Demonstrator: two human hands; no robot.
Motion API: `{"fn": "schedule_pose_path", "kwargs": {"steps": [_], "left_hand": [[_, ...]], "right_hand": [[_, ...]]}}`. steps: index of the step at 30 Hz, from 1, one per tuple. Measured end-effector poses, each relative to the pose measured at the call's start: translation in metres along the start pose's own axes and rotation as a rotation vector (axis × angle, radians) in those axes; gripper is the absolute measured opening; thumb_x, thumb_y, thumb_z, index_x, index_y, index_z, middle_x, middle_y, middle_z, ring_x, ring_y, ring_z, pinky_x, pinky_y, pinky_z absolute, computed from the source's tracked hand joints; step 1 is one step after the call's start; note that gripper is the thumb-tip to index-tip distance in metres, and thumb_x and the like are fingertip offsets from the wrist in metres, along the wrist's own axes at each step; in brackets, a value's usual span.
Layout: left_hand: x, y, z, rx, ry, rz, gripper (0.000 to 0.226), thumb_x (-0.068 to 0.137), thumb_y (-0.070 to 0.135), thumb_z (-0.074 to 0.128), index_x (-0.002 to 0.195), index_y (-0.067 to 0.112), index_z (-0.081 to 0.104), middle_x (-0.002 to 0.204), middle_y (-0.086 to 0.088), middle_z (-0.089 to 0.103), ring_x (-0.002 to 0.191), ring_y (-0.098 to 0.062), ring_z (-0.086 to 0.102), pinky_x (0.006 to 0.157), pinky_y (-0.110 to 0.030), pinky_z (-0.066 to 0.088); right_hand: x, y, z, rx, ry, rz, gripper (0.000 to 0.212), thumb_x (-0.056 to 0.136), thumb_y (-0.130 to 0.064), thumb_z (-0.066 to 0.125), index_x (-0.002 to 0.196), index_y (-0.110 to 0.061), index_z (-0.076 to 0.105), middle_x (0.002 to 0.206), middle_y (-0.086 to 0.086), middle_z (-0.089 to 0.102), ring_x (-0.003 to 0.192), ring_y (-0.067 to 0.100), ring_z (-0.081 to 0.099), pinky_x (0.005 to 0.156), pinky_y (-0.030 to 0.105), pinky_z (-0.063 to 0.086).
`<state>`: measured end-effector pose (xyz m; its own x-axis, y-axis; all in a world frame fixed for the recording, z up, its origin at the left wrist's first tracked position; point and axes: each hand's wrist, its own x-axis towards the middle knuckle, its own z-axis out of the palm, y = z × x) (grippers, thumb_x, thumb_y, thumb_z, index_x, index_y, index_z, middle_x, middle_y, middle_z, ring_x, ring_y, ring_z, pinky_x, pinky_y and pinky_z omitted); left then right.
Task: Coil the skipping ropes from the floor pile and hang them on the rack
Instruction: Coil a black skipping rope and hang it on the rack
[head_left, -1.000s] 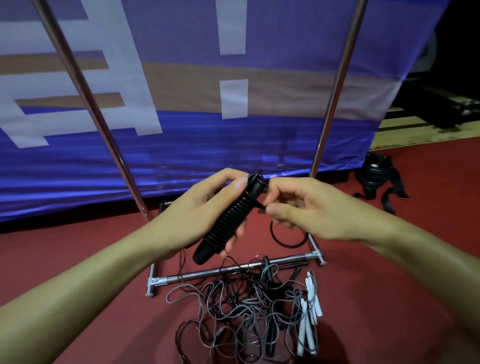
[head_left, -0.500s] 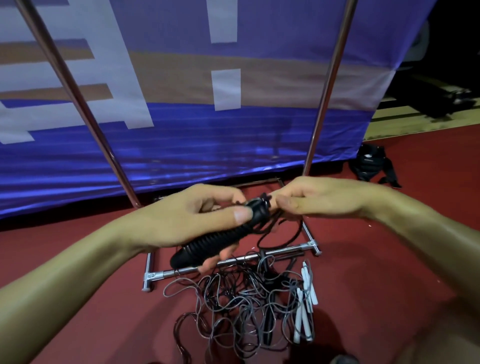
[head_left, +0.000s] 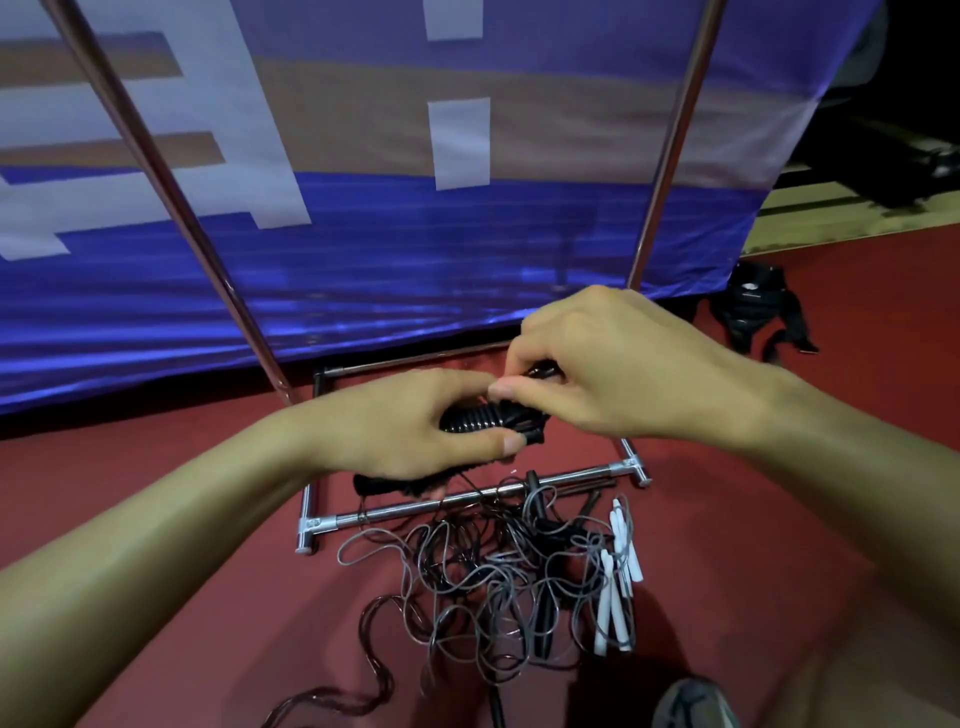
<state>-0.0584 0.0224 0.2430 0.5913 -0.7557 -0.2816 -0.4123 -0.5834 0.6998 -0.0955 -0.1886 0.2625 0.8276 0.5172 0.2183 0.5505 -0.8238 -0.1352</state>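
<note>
Left hand (head_left: 410, 431) curled round black ribbed rubber rope handle (head_left: 475, 418), long axis lower-left to upper-right, cord end toward right. Right hand (head_left: 613, 374) pinches thin black cord (head_left: 543, 371) at handle tip. Below: tangled grey-black rope pile (head_left: 488, 582) on red floor (head_left: 182, 467), against chrome tubular rack base (head_left: 467, 501); slim white handles (head_left: 618, 577) at pile's right edge.

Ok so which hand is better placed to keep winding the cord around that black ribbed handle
The right hand, probably. Its fingertips pinch the cord at the tip of the black ribbed handle, so it is free to loop. The left hand has its grip wrapped round the handle body, steadying it above the floor pile.
</note>
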Motion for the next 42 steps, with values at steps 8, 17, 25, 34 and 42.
{"fn": "schedule_pose_path", "kwargs": {"steps": [8,17,25,34,42], "left_hand": [[-0.002,-0.009,-0.003,-0.484,0.172,-0.139,0.038,0.103,0.038,0.053,0.118,0.003,0.056,0.071,0.005,0.073,0.057,-0.019,0.068,0.059,-0.036,0.061],[0.005,-0.001,-0.009,-0.915,0.348,-0.154,0.053,0.1,0.05,0.056,0.122,0.002,0.06,0.097,-0.012,0.068,0.06,-0.026,0.059,0.071,-0.048,0.062],[0.0,-0.009,-0.015,-0.72,0.448,-0.069,0.044,0.101,0.041,0.058,0.109,-0.001,0.051,0.091,-0.014,0.066,0.059,-0.028,0.056,0.052,-0.034,0.053],[-0.011,-0.009,-0.013,-0.612,0.16,0.145,0.027,0.096,0.036,0.069,0.092,0.013,0.056,0.082,-0.013,0.063,0.052,-0.028,0.056,0.055,-0.037,0.052],[-0.009,-0.005,-0.009,-0.524,0.018,0.209,0.031,0.091,0.035,0.069,0.096,0.007,0.055,0.083,-0.012,0.067,0.055,-0.029,0.063,0.057,-0.033,0.052]], "right_hand": [[-0.013,0.012,0.012,0.291,-0.163,0.05,0.055,0.106,-0.025,0.051,0.156,-0.043,0.035,0.056,-0.017,0.051,0.057,0.004,0.046,0.058,0.011,0.036],[-0.017,0.008,0.021,0.303,0.181,0.059,0.032,0.1,-0.026,0.063,0.13,-0.035,0.056,0.109,-0.02,0.072,0.086,-0.016,0.063,0.079,0.012,0.05],[-0.02,0.024,0.008,0.327,-0.266,0.157,0.028,0.11,-0.031,0.041,0.117,-0.031,0.068,0.068,-0.049,0.051,0.073,-0.021,0.055,0.072,0.006,0.04],[-0.024,0.065,0.019,0.98,-0.325,0.343,0.026,0.093,-0.041,0.063,0.092,-0.021,0.079,0.066,0.0,0.057,0.06,0.013,0.056,0.073,0.046,0.049],[-0.006,0.064,0.019,1.53,-0.164,0.46,0.026,0.091,-0.018,0.061,0.107,-0.015,0.08,0.068,-0.006,0.046,0.06,0.004,0.025,0.046,0.014,0.022]]}}
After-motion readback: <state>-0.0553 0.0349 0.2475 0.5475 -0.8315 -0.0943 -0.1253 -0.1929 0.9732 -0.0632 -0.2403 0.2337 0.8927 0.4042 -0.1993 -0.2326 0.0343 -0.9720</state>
